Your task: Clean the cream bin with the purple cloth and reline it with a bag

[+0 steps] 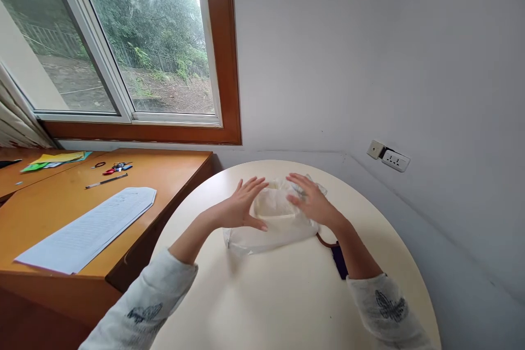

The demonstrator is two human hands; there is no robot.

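Observation:
A translucent white plastic bag [273, 232] lies spread on the round cream table [262, 301], its upper part crumpled. My left hand [243, 205] is over the bag's left side, fingers stretched out and thumb apart. Over its right side is my right hand [314, 202], also with fingers and thumb apart. Neither hand grips anything; whether the fingertips touch the plastic I cannot tell. A dark purple flat item [339, 261] with a brown cord or strap [325, 241] lies beside my right forearm, partly hidden by it.
To the left stands a wooden desk [172, 175] with a stack of papers [90, 229], a pen [106, 181], a small pile of red and blue items [118, 168] and coloured sheets [57, 159]. Behind are a window [151, 38] and a wall with a socket [396, 160].

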